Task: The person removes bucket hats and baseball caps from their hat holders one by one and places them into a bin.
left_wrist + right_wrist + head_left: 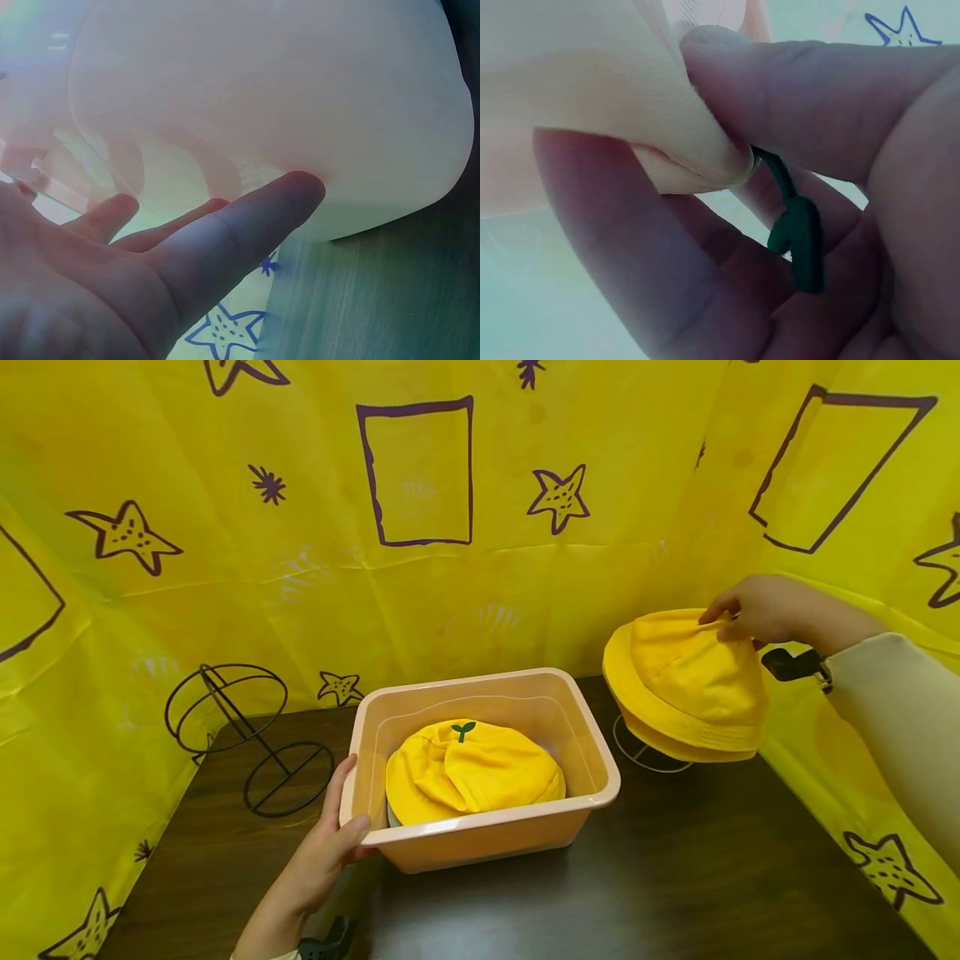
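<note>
My right hand (776, 610) pinches the crown of a yellow bucket hat (690, 685) at the right. In the right wrist view, a green sprout ornament (804, 240) hangs from the crown tip between thumb and fingers. The hat tilts over a pale wire stand (652, 767), mostly hidden beneath it; I cannot tell whether they touch. My left hand (326, 835) rests against the left front corner of a peach plastic basin (483, 839). Its fingers look straight against the outer wall in the left wrist view. Inside the basin lies another yellow hat (487, 772) with a green sprout.
A black wire hat stand (247, 727) stands at the left back of the dark wooden table (660, 877). Yellow cloth (450, 610) with purple drawings hangs behind and along both sides.
</note>
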Motion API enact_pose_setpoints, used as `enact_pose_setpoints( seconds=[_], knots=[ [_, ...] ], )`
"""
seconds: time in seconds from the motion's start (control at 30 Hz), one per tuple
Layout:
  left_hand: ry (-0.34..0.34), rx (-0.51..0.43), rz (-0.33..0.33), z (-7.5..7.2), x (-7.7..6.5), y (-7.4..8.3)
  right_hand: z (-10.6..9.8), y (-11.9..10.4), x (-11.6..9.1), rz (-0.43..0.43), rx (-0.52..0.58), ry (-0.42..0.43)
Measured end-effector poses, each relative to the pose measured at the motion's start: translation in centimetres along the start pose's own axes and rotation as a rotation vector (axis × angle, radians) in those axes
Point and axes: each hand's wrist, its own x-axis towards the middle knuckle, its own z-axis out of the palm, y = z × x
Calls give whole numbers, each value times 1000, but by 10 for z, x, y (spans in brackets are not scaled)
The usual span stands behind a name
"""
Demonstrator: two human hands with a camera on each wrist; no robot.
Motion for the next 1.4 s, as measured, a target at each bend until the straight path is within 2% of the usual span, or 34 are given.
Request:
enact_pose_setpoints(
  seconds=[0.23, 0.33, 0.5, 0.6, 0.8, 1.0, 1.1, 1.2, 1.3, 1.4],
  knots=[
    [-2, -7, -2, 0, 0, 1, -9, 6, 2, -17, -122, 66],
    [3, -8, -9, 1, 0, 1, -22, 7, -3, -1, -168, 110],
    [1, -9, -9, 1, 0, 1, -49, 6, -13, 81, -160, 200],
    [-4, -11, -2, 1, 1, 1, -63, 1, -16, 88, -193, 253],
    [2, 0, 5, 1, 1, 0, -83, -23, -17, 49, -257, 335],
    [-1, 4, 8, 0, 1, 0, -97, -67, -19, 30, -273, 418],
    [-5, -1, 10, 0, 2, -1, -104, -90, -20, 0, -240, 481],
    [-5, -6, 13, 1, 3, -1, -109, -110, -18, -24, -116, 514],
    [2, -4, 13, 2, 4, -2, -108, -129, -14, -58, 42, 510],
    [7, 2, 9, 3, 5, -2, -103, -148, -9, -106, 120, 497]
  ],
)
